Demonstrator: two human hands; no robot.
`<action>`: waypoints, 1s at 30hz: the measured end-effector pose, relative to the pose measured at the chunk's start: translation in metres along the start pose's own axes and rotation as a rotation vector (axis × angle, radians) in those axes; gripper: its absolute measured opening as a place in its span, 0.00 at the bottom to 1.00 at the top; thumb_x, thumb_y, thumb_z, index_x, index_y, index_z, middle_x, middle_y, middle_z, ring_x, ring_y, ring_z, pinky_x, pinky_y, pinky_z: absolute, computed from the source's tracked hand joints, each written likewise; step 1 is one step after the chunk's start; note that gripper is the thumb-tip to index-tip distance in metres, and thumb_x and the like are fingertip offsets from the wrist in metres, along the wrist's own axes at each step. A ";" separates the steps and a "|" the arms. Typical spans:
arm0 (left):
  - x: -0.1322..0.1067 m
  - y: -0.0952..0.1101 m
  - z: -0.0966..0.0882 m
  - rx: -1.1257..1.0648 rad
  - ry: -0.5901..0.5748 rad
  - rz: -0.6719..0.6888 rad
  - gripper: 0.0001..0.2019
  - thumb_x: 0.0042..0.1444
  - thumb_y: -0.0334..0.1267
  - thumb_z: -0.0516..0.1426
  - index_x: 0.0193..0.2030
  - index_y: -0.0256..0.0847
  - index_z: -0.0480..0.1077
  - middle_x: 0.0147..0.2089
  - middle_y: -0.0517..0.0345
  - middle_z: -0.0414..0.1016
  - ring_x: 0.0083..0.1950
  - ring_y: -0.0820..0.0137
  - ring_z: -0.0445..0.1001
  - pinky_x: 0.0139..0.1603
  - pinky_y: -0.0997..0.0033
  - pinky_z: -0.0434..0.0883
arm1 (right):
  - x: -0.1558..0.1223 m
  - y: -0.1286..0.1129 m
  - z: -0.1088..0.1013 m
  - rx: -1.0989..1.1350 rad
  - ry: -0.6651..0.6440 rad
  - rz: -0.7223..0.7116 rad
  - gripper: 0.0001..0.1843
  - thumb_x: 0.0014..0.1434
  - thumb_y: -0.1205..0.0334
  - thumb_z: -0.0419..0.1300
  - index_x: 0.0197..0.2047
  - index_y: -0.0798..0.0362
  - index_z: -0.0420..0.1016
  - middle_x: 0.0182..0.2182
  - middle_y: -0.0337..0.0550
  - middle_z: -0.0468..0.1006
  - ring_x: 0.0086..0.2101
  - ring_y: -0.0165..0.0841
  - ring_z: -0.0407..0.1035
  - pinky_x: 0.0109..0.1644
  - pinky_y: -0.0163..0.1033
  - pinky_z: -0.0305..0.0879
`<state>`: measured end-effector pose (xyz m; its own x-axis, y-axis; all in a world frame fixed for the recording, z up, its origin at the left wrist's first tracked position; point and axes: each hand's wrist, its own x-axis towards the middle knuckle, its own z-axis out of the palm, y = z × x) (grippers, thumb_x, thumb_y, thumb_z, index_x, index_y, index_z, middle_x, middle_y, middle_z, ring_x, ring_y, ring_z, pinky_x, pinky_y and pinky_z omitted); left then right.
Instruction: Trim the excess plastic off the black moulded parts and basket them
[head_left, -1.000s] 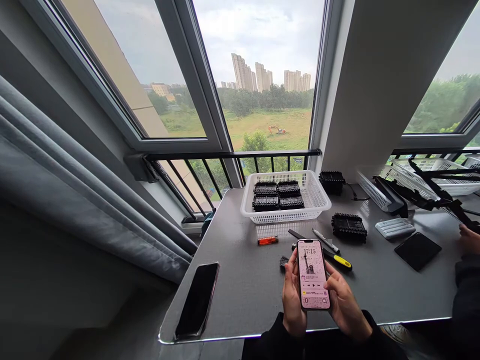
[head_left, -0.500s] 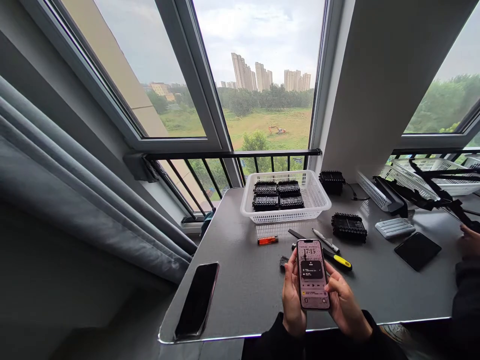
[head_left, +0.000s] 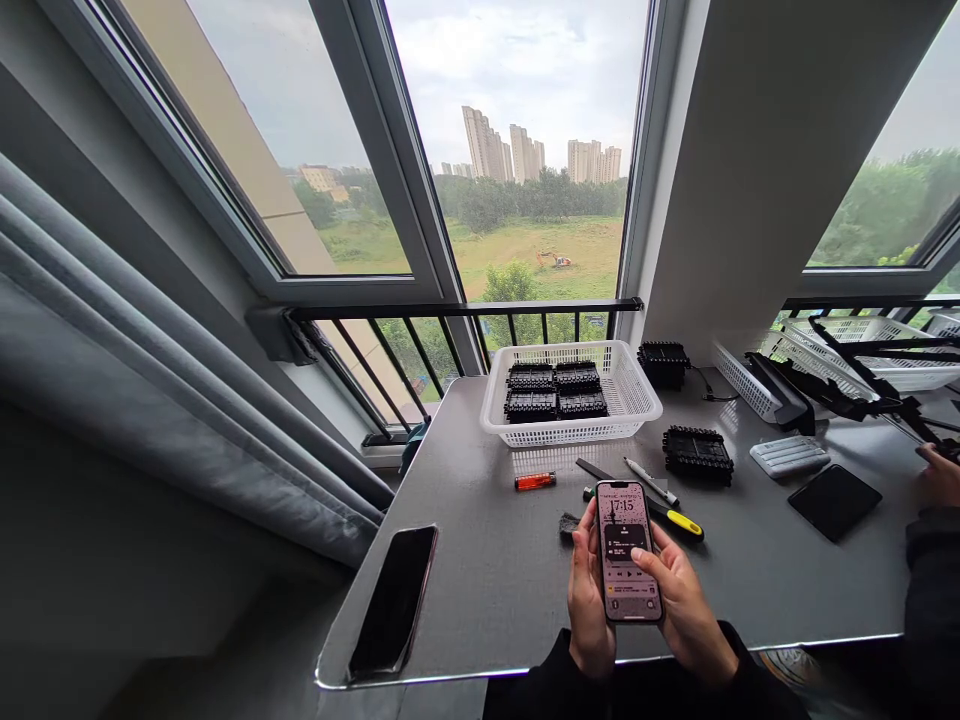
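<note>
A lit phone (head_left: pixel 628 550) with a pink lock screen stands upright above the near edge of the grey table (head_left: pixel 480 570). My left hand (head_left: pixel 588 592) grips its left side with fingers wrapped round the back. My right hand (head_left: pixel 686 608) holds its right side, and its thumb lies across the lower screen on a dark panel. Just beyond the phone lie a small black part (head_left: pixel 568 523), a yellow-handled screwdriver (head_left: pixel 679 520) and a white pen (head_left: pixel 651 480).
A white basket (head_left: pixel 626 405) of several black modules stands at the back. A loose black module (head_left: pixel 697 452), an orange lighter (head_left: pixel 535 481), a second dark phone (head_left: pixel 394 598) at the left corner and a black pad (head_left: pixel 834 500) lie about. Another person's hand (head_left: pixel 937 470) rests far right.
A dark panel has appeared on the phone's screen. My right thumb has moved onto the screen, and the phone has shifted slightly down and right.
</note>
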<state>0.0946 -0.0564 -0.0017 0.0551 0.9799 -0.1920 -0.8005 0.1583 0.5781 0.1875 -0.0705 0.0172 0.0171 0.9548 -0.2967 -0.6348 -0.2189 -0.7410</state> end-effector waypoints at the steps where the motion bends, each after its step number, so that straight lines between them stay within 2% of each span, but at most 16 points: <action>1: 0.000 0.000 0.000 0.003 0.000 0.000 0.30 0.57 0.59 0.53 0.61 0.43 0.68 0.59 0.45 0.73 0.63 0.54 0.68 0.66 0.54 0.62 | 0.000 0.000 0.000 0.008 0.002 0.005 0.36 0.46 0.57 0.72 0.58 0.51 0.70 0.42 0.48 0.81 0.44 0.45 0.75 0.50 0.50 0.69; 12: 0.001 0.001 -0.002 0.015 -0.042 0.026 0.29 0.58 0.58 0.54 0.60 0.43 0.68 0.59 0.46 0.73 0.63 0.54 0.68 0.66 0.54 0.61 | -0.002 0.000 -0.005 0.038 0.168 0.050 0.33 0.48 0.54 0.69 0.58 0.49 0.71 0.45 0.43 0.81 0.47 0.45 0.73 0.50 0.48 0.70; 21: 0.003 0.000 -0.001 0.016 -0.018 0.015 0.30 0.56 0.60 0.54 0.60 0.43 0.69 0.58 0.45 0.74 0.64 0.54 0.67 0.66 0.55 0.62 | 0.002 0.000 -0.009 0.068 0.139 0.085 0.31 0.48 0.50 0.69 0.55 0.50 0.74 0.41 0.42 0.82 0.43 0.43 0.75 0.46 0.44 0.71; 30: 0.004 -0.002 -0.006 0.059 -0.058 0.017 0.30 0.59 0.58 0.53 0.62 0.44 0.66 0.62 0.47 0.70 0.66 0.55 0.63 0.69 0.55 0.56 | 0.002 -0.004 -0.010 0.104 0.130 0.098 0.28 0.50 0.53 0.68 0.54 0.50 0.75 0.42 0.42 0.82 0.45 0.44 0.74 0.48 0.45 0.70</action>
<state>0.0931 -0.0538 -0.0085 0.0777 0.9876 -0.1366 -0.7649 0.1469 0.6271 0.1978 -0.0700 0.0139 0.0468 0.8945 -0.4445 -0.7146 -0.2810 -0.6406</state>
